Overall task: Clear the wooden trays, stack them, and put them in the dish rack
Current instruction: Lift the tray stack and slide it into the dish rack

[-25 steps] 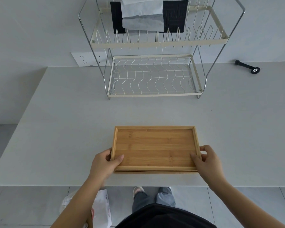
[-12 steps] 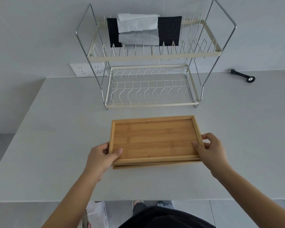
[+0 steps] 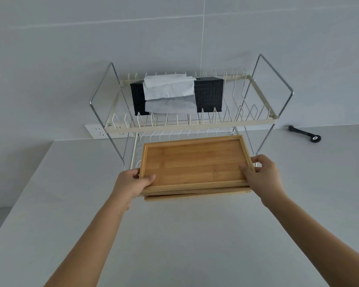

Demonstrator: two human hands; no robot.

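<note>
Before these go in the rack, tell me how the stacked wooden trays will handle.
The stacked wooden trays look rigid. The bottom tray's edge sits offset, so it may slide. The left hand and right hand grip opposite ends.

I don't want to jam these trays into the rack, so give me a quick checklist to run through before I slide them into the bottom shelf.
1. Both hands gripping: ok. The left hand and right hand each hold a short end of the stacked trays.
2. Trays aligned: not ok. The lower tray peeks out, offset, at the near edge.
3. Trays cleared: ok. The top tray is bare.
4. Lower shelf free: cannot tell. The trays hide most of it.
5. Clearance under the upper shelf: cannot tell from this angle.
6. Tissue box out of the way: ok. It sits on the upper shelf.
</note>
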